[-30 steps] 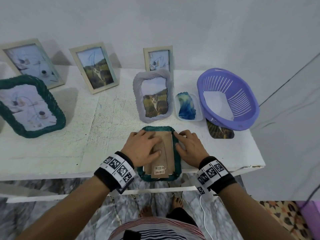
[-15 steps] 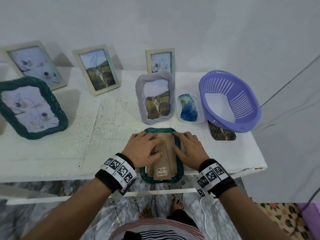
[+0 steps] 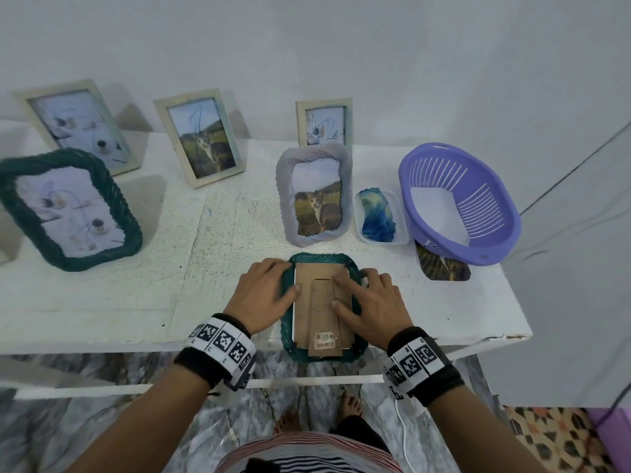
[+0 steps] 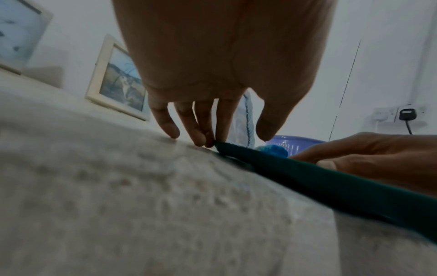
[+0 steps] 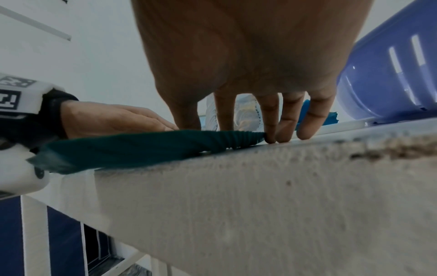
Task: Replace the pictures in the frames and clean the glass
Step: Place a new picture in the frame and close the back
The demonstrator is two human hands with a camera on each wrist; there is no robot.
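A small green woven frame lies face down at the table's front edge, its brown cardboard backing facing up and its near end overhanging the edge. My left hand rests at the frame's left side, its thumb on the backing's left edge. In the left wrist view its straight fingers touch the table and the frame's rim. My right hand lies on the right side, index finger and thumb pressing the backing. In the right wrist view its other fingers reach the table beside the rim.
Behind stand a grey frame with a cat picture, a blue cloth in a clear tray and a purple basket over a loose picture. A large green frame and three cream frames stand left and by the wall.
My left hand has slid off the backing to the frame's left side. The right hand's index finger has moved further onto the backing.
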